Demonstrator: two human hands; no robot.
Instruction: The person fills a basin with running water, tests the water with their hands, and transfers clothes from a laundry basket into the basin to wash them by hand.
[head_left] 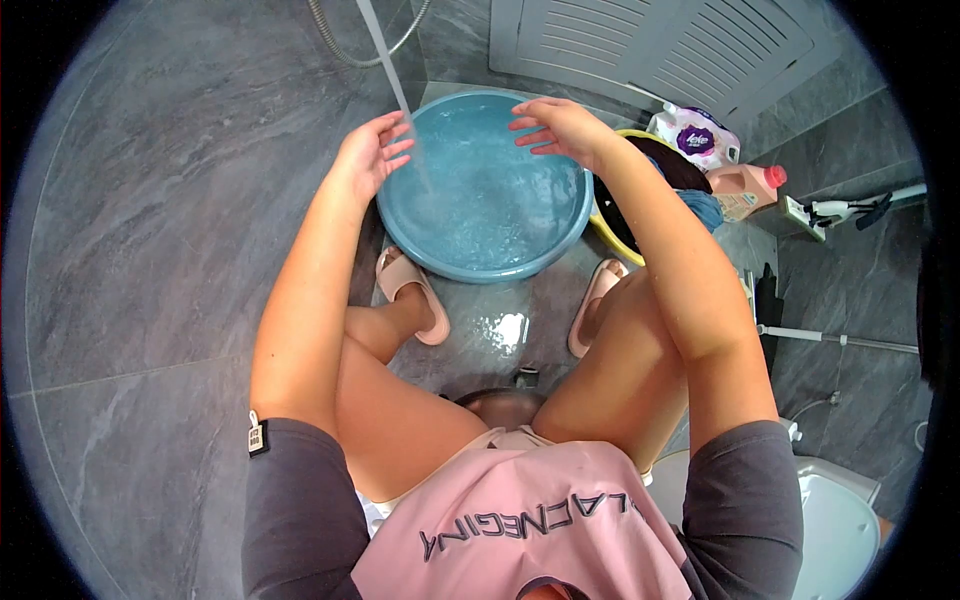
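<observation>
A large round blue basin (pixel 486 265) stands on the floor with clear, rippling water in it. My left hand (pixel 372 155) hovers over its left rim, fingers apart and holding nothing. Beside those fingertips a stream of water (pixel 388 62) falls from above into the basin. Above the far right rim, my right hand (pixel 562 132) is also bare, with its fingers spread. Whether the stream touches my left fingers, I cannot tell.
Right of the basin is a yellow tub (pixel 612 236) holding dark and blue cloth. Behind it are a white-and-purple package (pixel 700 138) and a pink bottle with a red cap (pixel 742 190). A shower hose (pixel 350 60) hangs at the back. My slippered feet flank the basin's near side.
</observation>
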